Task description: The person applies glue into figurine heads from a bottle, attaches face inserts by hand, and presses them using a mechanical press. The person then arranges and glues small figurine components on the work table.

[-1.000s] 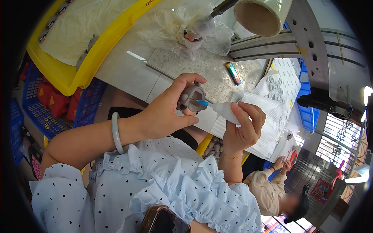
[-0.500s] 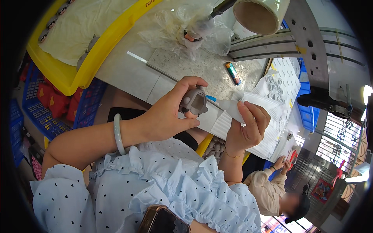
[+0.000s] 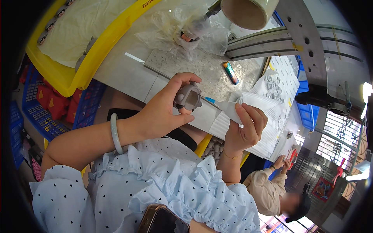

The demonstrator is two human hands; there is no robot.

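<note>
My left hand [image 3: 161,110] grips a small grey animal-shaped figure piece [image 3: 189,96] between thumb and fingers. A flat, recessed area with a raised rim faces up toward me. In my right hand [image 3: 248,128] is a white squeeze bottle [image 3: 232,112], tilted toward the piece. Its blue-based thin needle tip [image 3: 210,99] points at the piece's right edge; whether it touches is too fine to tell. Beyond my hands, a stone slab [image 3: 210,75] lies on the table, with a lighter [image 3: 230,73] on it.
A yellow tray [image 3: 97,58] with grey pieces stands at left, above a blue basket [image 3: 87,110] holding red items. Clear plastic [image 3: 155,35] and a metal frame [image 3: 307,42] are behind. Small grey parts [image 3: 273,87] lie on white sheeting at right. A co-worker [image 3: 264,190] sits beyond.
Both hands have shifted slightly left, and the view has moved a little. The grey piece is turned a bit, and the bottle's tip still points at its right side.
</note>
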